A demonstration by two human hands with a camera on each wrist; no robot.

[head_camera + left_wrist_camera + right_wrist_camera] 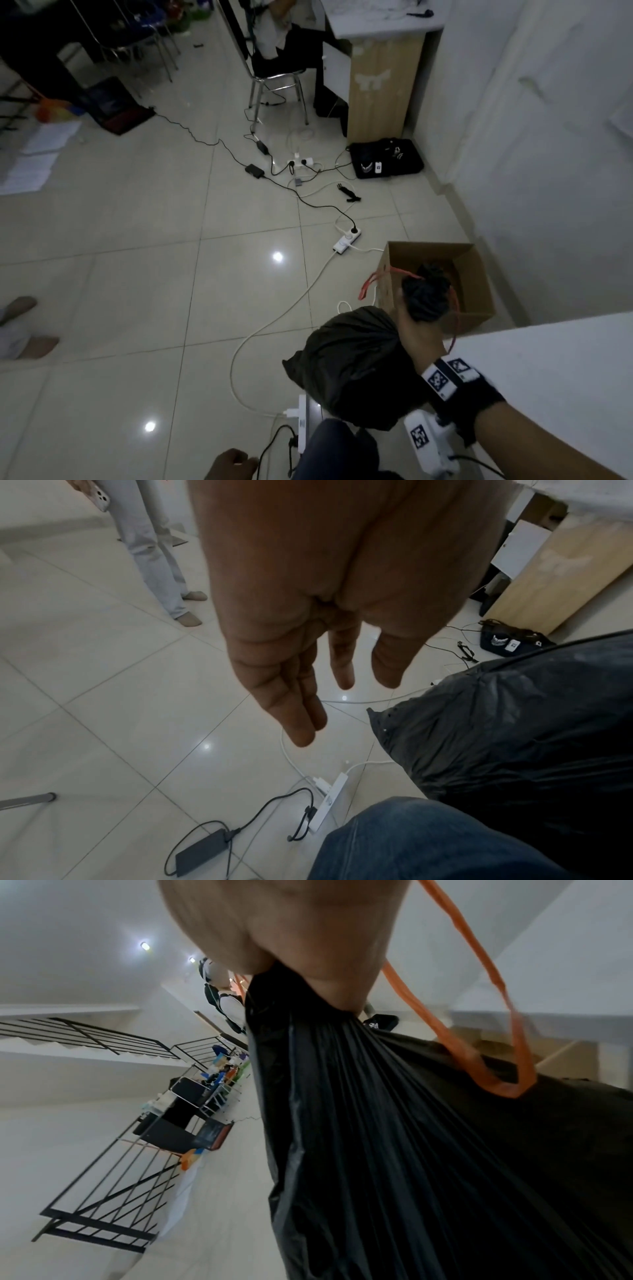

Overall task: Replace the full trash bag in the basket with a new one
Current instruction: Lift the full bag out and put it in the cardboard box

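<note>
My right hand [420,334] grips the gathered neck of a full black trash bag [352,370], which hangs in the air beside my leg. The bunched top of the bag sticks up above my fist, in front of an open cardboard box [478,274] on the floor. An orange drawstring [368,284] loops loose from the neck. In the right wrist view my right hand [301,934] squeezes the pleated bag [394,1137], with the drawstring [479,1047] dangling. My left hand [329,696] hangs with straight fingers and holds nothing, left of the bag [514,737]; it shows low in the head view [233,462].
Power strips [347,240] [302,421] and several cables cross the tiled floor. A white tabletop [548,377] stands at my right, against a wall. Farther off are a metal chair [277,78], a black case [387,159] and another person's feet [20,305].
</note>
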